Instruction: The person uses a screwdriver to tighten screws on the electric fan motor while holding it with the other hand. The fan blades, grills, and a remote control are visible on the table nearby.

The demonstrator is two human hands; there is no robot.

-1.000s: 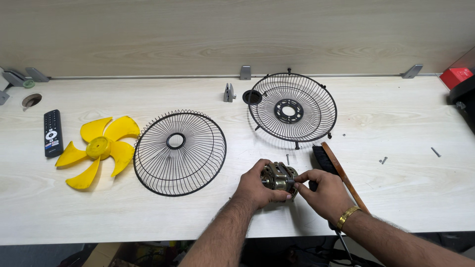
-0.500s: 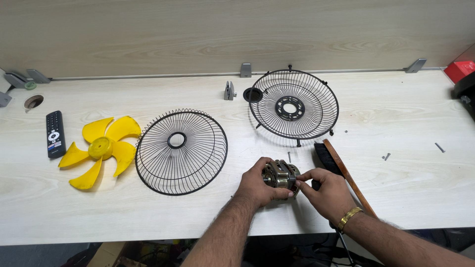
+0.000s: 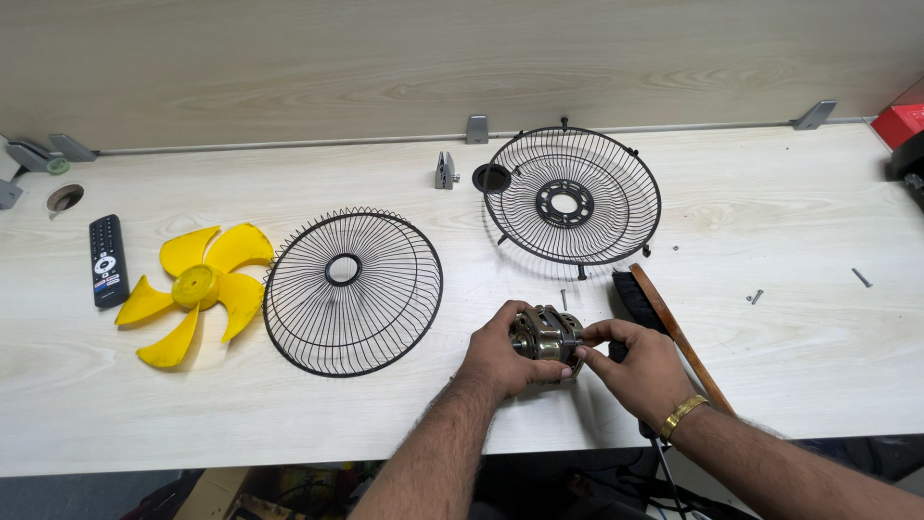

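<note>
A small metal fan motor (image 3: 546,335) sits between both hands just above the pale wooden table (image 3: 799,231), near its front edge. My left hand (image 3: 505,354) wraps around the motor's left side. My right hand (image 3: 630,364), with a gold bracelet on the wrist, pinches the motor's right end with its fingertips. To the left lies a black wire fan guard (image 3: 352,291). Behind the hands rests a second black guard (image 3: 572,195) with a round hub plate. A yellow fan blade (image 3: 195,288) lies further left.
A black remote (image 3: 107,259) lies at the far left beside a round table hole (image 3: 64,197). A wooden-handled brush (image 3: 664,323) lies right of my hands. Loose screws (image 3: 755,297) sit at the right. A black cap (image 3: 492,178), a metal bracket (image 3: 445,170) and a red box (image 3: 900,123) are at the back.
The hands stay on the motor; the right fingers have shifted slightly on its end. The view has drifted a little.
</note>
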